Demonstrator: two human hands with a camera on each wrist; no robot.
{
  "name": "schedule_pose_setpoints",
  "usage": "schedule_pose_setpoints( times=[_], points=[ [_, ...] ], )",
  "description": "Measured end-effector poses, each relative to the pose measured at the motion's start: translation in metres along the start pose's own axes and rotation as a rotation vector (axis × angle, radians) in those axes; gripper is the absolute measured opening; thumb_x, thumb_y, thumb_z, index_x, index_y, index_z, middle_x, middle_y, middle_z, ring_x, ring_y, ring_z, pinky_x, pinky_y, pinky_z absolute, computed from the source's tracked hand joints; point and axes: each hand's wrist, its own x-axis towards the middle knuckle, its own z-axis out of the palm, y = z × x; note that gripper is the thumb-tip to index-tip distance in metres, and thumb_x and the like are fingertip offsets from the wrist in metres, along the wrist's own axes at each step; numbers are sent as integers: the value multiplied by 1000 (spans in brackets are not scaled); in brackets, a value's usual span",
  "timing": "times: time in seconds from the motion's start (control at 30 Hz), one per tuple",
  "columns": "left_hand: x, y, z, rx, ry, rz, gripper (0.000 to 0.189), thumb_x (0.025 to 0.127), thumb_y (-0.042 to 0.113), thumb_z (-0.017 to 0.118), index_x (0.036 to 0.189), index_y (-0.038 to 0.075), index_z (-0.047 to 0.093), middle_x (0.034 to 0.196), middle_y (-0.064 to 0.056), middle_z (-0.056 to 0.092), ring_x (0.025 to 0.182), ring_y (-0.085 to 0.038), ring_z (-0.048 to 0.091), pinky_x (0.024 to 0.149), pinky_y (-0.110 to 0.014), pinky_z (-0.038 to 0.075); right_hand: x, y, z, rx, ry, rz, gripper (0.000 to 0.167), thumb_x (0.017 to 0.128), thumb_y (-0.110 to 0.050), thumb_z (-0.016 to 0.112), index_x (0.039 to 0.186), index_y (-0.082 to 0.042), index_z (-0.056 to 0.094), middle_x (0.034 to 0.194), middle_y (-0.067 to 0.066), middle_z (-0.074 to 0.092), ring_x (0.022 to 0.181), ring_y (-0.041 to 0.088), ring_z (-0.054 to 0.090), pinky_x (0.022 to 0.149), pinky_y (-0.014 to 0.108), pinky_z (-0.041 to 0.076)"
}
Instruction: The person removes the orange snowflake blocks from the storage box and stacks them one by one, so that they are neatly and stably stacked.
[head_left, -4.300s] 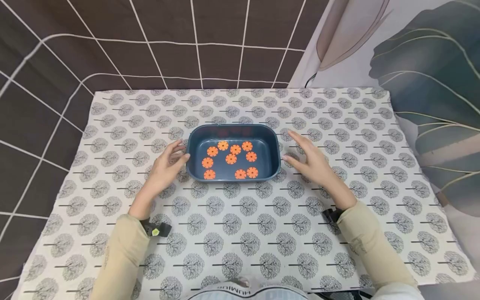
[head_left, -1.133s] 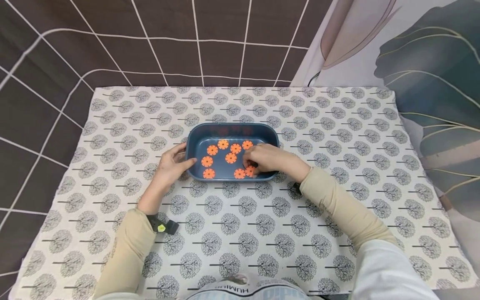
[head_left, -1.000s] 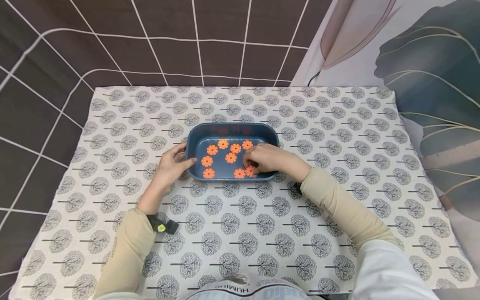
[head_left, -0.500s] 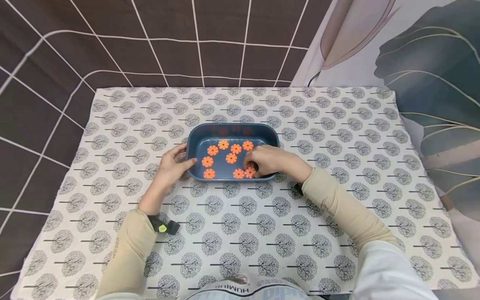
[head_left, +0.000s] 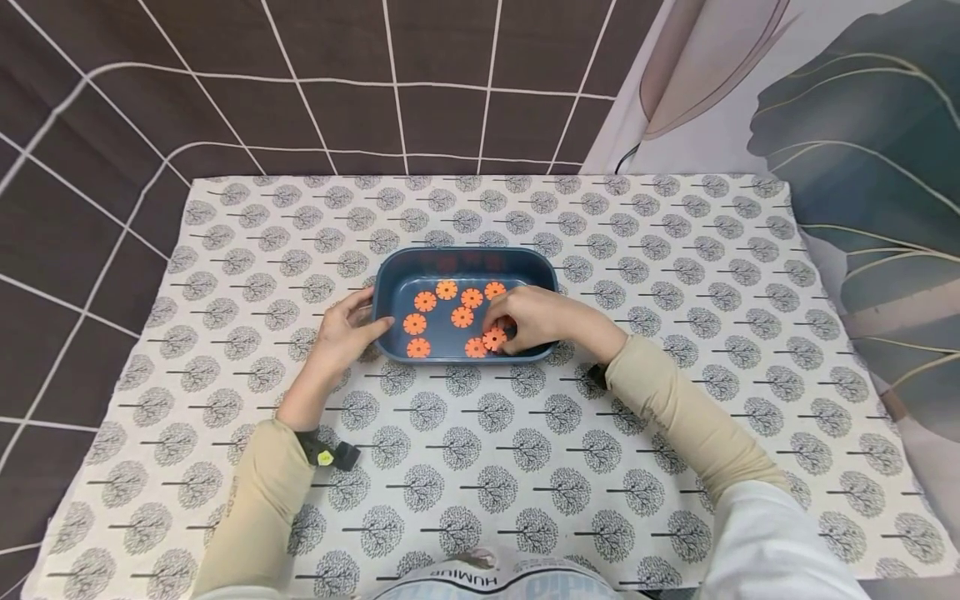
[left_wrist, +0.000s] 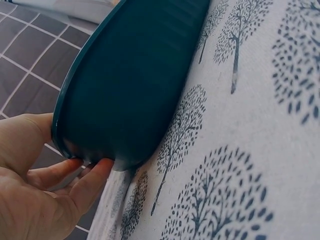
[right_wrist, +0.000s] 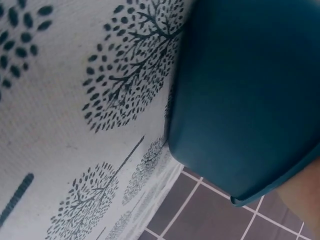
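Note:
A dark blue plastic box point(head_left: 446, 337) stands on the table, with several orange notched discs point(head_left: 417, 347) lying flat on its floor. My left hand point(head_left: 339, 333) holds the box's left end, thumb over the rim and fingertips against the outer wall, as the left wrist view shows. Inside the box at the front right, my right hand point(head_left: 536, 315) pinches one orange disc point(head_left: 494, 338), which is tilted and overlaps the disc point(head_left: 476, 347) to its left. In the right wrist view the box's outer wall point(right_wrist: 245, 100) hides the fingers; only part of the hand point(right_wrist: 302, 195) shows.
A white cloth point(head_left: 465, 467) printed with grey trees covers the table. Behind and to the left hangs a dark curtain point(head_left: 337, 117) with white grid lines. A leaf-patterned hanging point(head_left: 870, 167) is on the right.
Both hands were beside the box at first; the left now grips its end and the right has reached in. In the last half second the pinched disc has tilted up and shifted slightly left.

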Motion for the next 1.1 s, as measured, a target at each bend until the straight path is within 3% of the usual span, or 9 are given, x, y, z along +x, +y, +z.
schedule_pose_setpoints(
  times=[0.27, 0.47, 0.77, 0.97, 1.1],
  points=[
    [1, 0, 1, 32, 6, -4, 66, 87, 11, 64, 145, 12, 32, 138, -17, 47, 131, -28, 40, 101, -39, 44, -9, -2, -8, 24, 34, 20, 31, 76, -20, 72, 106, -13, 70, 114, 2, 65, 103, 18, 60, 89, 34, 50],
    [1, -2, 1, 47, 12, -7, 66, 87, 12, 64, 145, 12, 32, 137, -16, 47, 131, -28, 39, 103, -40, 42, -20, 0, -16, 43, 116, 21, 33, 76, -20, 72, 107, -10, 70, 113, 4, 64, 108, 21, 59, 97, 37, 47],
    [0, -2, 2, 31, 9, -4, 66, 87, 13, 64, 145, 12, 32, 139, -17, 46, 131, -28, 39, 102, -39, 43, -41, 2, -29, 14, 200, 71, 35, 76, -17, 72, 109, -7, 69, 113, 7, 63, 102, 24, 61, 88, 37, 52],
    [-2, -2, 1, 34, 15, -5, 66, 87, 14, 64, 145, 12, 33, 140, -16, 45, 133, -29, 37, 103, -40, 42, -58, 11, -34, 20, 259, 87, 33, 77, -15, 71, 109, -6, 68, 111, 8, 64, 85, 18, 64, 79, 36, 55],
    [-1, -2, 2, 28, 14, 4, 65, 87, 13, 63, 144, 11, 33, 139, -17, 45, 132, -29, 38, 103, -40, 42, -68, 16, -34, 25, 301, 121, 32, 78, -18, 72, 109, -8, 69, 111, 6, 64, 89, 18, 64, 78, 35, 56]
  ],
)
